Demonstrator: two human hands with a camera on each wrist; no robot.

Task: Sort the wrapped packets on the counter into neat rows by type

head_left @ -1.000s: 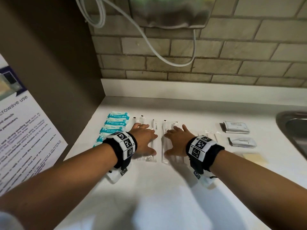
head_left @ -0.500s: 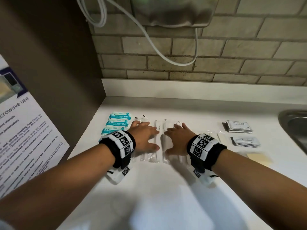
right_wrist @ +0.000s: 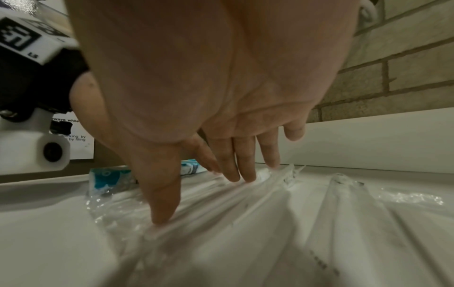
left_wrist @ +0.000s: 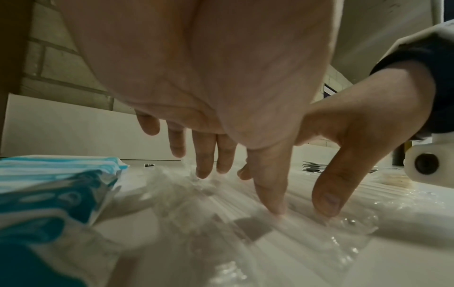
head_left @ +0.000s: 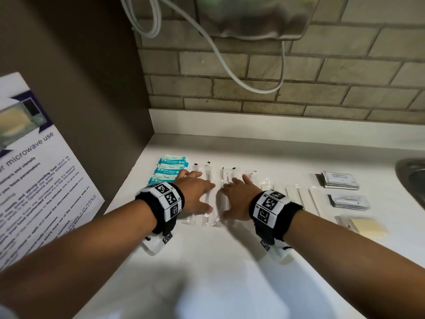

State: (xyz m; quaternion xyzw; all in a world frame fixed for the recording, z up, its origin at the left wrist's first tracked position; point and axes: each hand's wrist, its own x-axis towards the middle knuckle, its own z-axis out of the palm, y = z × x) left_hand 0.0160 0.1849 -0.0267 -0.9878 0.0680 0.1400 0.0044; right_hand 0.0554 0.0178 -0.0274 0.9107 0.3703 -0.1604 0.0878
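While both flat, spread hands (head_left: 197, 195) (head_left: 236, 198) press them, the clear packets (head_left: 208, 194) lie lengthwise toward the wall.

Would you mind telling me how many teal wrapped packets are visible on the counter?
3. They lie in a column at the left of the counter: the farthest packet, the middle packet, the nearest packet beside the left hand. More may be hidden behind that wrist.

The poster (head_left: 34, 180) reads "microwave use"; one sachet (head_left: 349, 200) reads "Toothpaste".
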